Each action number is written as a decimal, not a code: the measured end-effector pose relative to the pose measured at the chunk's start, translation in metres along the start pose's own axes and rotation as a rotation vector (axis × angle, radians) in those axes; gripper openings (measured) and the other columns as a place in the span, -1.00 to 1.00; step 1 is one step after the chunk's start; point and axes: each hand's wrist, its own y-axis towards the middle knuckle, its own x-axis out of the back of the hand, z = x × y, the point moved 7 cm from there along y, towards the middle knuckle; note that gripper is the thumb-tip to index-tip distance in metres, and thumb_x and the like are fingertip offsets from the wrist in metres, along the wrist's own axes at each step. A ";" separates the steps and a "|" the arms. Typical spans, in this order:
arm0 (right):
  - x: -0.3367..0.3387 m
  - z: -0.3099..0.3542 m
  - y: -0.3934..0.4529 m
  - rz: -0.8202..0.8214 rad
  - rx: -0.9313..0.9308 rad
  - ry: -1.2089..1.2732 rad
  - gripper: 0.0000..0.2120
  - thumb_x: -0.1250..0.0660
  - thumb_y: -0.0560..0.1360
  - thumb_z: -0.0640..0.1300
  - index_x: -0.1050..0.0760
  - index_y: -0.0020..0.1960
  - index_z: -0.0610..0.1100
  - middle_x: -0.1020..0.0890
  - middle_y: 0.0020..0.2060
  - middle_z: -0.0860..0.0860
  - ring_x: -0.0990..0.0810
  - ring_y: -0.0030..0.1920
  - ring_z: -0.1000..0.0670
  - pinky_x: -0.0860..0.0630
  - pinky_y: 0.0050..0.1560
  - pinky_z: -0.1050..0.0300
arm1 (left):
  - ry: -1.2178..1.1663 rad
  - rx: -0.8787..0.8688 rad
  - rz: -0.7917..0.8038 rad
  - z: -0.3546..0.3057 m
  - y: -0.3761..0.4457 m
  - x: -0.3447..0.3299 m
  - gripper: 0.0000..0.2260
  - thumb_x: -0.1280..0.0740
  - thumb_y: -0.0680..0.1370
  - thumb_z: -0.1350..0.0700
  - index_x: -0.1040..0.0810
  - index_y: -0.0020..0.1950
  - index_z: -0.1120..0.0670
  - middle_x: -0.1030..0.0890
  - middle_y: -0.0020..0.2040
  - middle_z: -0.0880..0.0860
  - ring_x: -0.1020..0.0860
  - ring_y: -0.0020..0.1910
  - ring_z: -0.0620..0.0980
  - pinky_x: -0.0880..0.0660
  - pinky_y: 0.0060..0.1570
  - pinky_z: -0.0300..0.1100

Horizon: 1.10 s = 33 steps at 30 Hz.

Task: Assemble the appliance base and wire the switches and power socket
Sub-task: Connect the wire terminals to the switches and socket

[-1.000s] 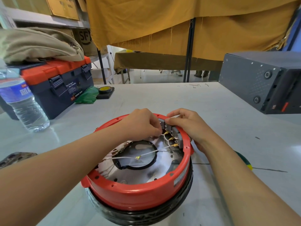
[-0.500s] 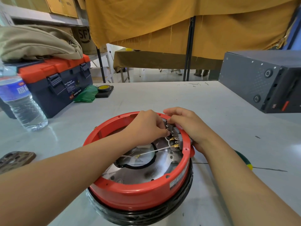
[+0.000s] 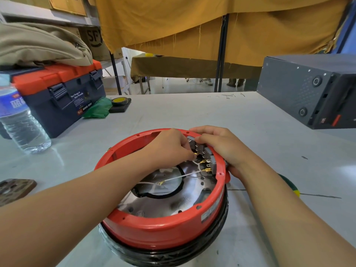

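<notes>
A round red appliance base stands on a black ring on the table in front of me, open side up, with a shiny metal plate inside. Grey switches with brass terminals sit along its far right inner wall. White wires with brass connectors run across the plate to them. My left hand reaches inside and pinches a brass wire connector at a switch terminal. My right hand grips the rim and the switch block from outside, thumb over the top.
A blue and orange toolbox with a beige cloth on top stands at the back left, a water bottle beside it. Tape roll and green cloth lie behind. A grey metal box sits at the right. A green-handled tool lies under my right forearm.
The base has been tilted or turned a little, and my left hand has pushed deeper toward the switch terminals. My right hand keeps its hold on the rim.
</notes>
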 end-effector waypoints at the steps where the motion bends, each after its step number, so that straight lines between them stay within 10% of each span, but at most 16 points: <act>1: 0.000 0.000 0.000 0.002 0.000 0.003 -0.76 -0.30 0.46 -0.26 -0.63 0.03 -0.03 -0.62 0.02 -0.33 -0.58 -0.10 -0.17 -0.48 0.16 -0.23 | 0.002 0.003 0.002 0.000 0.000 0.000 -0.83 -0.45 0.42 0.08 -0.60 -0.34 0.10 -0.49 -0.48 -0.06 -0.39 -0.59 -0.29 -0.25 -0.60 -0.49; 13: 0.000 -0.005 0.004 0.036 -0.013 0.089 -0.75 -0.28 0.46 -0.31 -0.63 0.03 -0.08 -0.70 -0.19 -0.12 -0.66 -0.25 -0.06 -0.60 -0.20 0.11 | -0.024 -0.004 -0.009 -0.001 0.000 -0.003 -0.81 -0.44 0.43 0.12 -0.58 -0.38 0.09 -0.46 -0.53 -0.09 -0.39 -0.61 -0.26 -0.23 -0.60 -0.48; 33: 0.001 -0.002 0.001 0.041 0.007 -0.004 -0.74 -0.27 0.49 -0.26 -0.60 0.11 -0.06 -0.69 -0.05 -0.15 -0.66 -0.02 -0.20 -0.56 0.12 -0.17 | 0.022 -0.088 -0.009 -0.002 -0.004 0.002 -0.89 -0.39 0.47 0.09 -0.69 -0.21 0.07 -0.64 -0.31 0.04 -0.44 -0.43 -0.15 -0.35 -0.43 -0.38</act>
